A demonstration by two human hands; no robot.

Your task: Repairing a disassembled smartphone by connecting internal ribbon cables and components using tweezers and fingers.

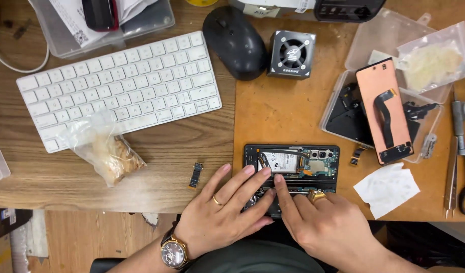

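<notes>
An opened phone (293, 164) with its battery, camera module and circuit boards showing lies on an orange work mat (273, 106) at the desk's front edge. My left hand (225, 210), with a ring and a wristwatch, rests its fingers flat on the phone's lower left part. Pressing on the phone's lower middle are the fingertips of my right hand (318, 222), which wears a gold ring. Neither hand holds a tool. The phone's lower half is hidden under both hands.
A white keyboard (121, 88), black mouse (235, 40) and small fan (291, 54) sit behind. A clear box (338, 101) holds a copper-backed screen panel (384, 108). Tweezers and scissors (457, 162), white tissue (386, 188), a small flex part (195, 174) and a plastic bag (106, 149) lie around.
</notes>
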